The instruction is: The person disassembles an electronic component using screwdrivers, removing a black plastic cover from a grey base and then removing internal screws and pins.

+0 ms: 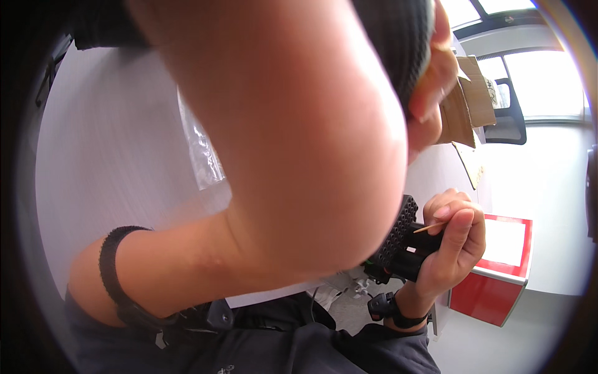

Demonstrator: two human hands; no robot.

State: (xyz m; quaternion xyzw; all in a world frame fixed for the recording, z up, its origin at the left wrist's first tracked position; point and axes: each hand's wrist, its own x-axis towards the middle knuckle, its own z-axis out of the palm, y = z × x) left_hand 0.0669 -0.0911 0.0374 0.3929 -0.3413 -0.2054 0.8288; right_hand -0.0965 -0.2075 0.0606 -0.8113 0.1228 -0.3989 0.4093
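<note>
On the right, my right hand (458, 237) is closed, with a thin wooden stick (428, 228) pinched between thumb and finger. Its tip points left, over a black part with rows of round holes (398, 237); whether it touches cannot be told. A large bare arm (293, 124), bent and very close, fills the middle and hides much of the scene. The lower part of this arm (187, 268) wears a black strap (109, 268) at lower left. My left hand cannot be made out with certainty. Fingers (433, 87) show beside something dark at the top; whose they are is unclear.
A pale table (106, 143) spreads at left, with a clear plastic bag (205, 162) on it. Opened cardboard boxes (470, 100) and a dark chair (507, 118) are at upper right. A red-and-white box (489, 296) stands beyond my right hand. A black strapped device (383, 305) sits at my right wrist.
</note>
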